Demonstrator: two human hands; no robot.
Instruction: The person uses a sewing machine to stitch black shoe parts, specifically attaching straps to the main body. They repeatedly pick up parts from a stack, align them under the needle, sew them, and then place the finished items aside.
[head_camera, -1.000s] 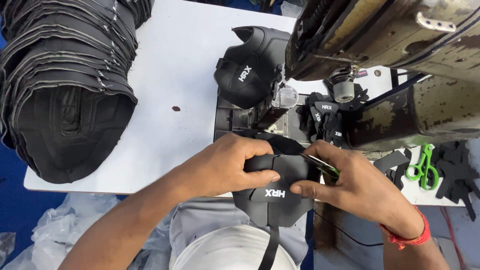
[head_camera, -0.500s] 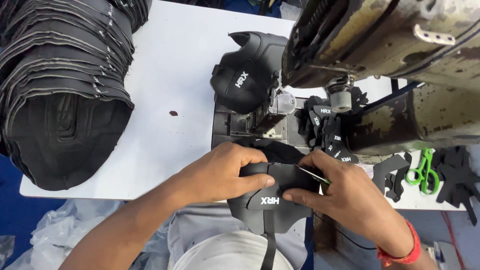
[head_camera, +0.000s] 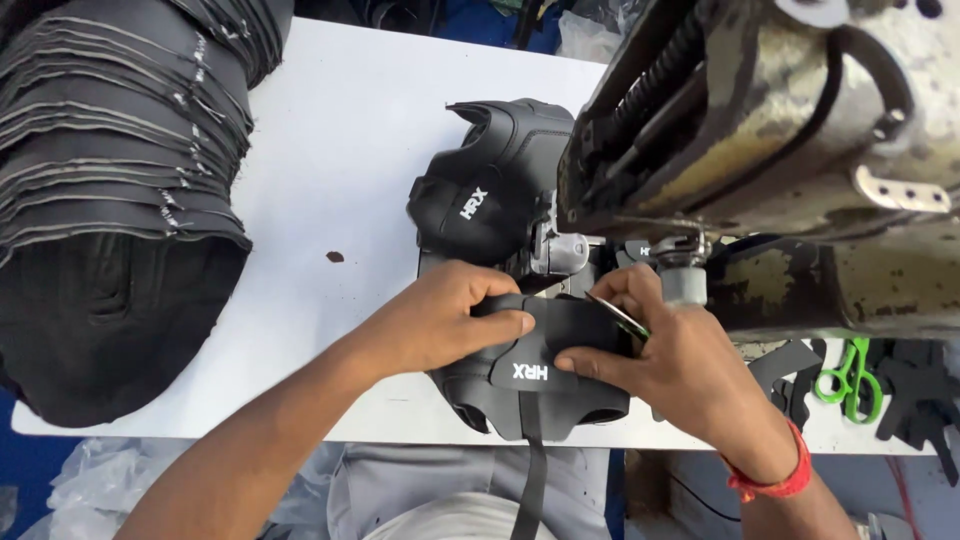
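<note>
- We see a black padded shoe upper (head_camera: 540, 375) with white lettering and a black strap hanging off its near edge; it lies at the near edge of the white bench (head_camera: 340, 160), just in front of the sewing machine (head_camera: 760, 130).
- Our left hand (head_camera: 440, 325) presses on its left side, fingers (head_camera: 500, 322) curled closed over the top edge.
- Our right hand (head_camera: 665, 365) grips its right side, thumb on top, fingers closed on the piece.
- A second black upper (head_camera: 490, 190) sits farther back; stacked black pieces (head_camera: 110, 180) fill the far left; green snips (head_camera: 848, 372) lie right.

Matt black cloth shoe upper (head_camera: 530, 375); worn greasy metal sewing machine (head_camera: 760, 150)
</note>
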